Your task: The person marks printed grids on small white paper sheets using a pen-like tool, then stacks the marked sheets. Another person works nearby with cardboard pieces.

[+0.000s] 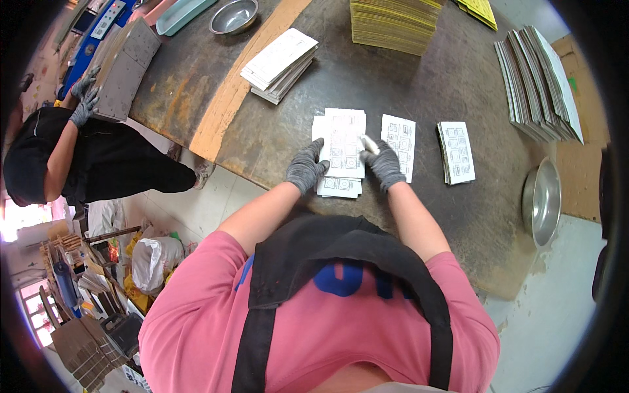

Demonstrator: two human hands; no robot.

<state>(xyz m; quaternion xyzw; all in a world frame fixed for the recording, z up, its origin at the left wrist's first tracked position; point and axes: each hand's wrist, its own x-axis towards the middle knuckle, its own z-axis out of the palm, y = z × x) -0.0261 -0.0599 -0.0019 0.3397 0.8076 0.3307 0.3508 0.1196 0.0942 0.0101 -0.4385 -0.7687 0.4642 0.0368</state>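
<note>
Printed white sheets [344, 134] lie in a small uneven stack on the dark table in front of me, with line drawings on their faces. More printed sheets [338, 188] stick out below its near edge. My left hand [306, 168], in a grey glove, rests against the stack's left edge, thumb apart from the fingers. At the right edge is my right hand [385, 166], also gloved, its fingers curled around a small white piece [370, 144] whose kind I cannot make out. Just beyond it lies a printed leaflet [401, 141], partly behind that hand.
Another leaflet stack [457, 152] lies farther right. A white paper pile [280, 59] is at the far left, a yellow-edged stack [393, 29] at the back. Tall card stacks [534, 85] and a metal bowl [542, 202] line the right. A co-worker [85, 154] holds grey boards [128, 69].
</note>
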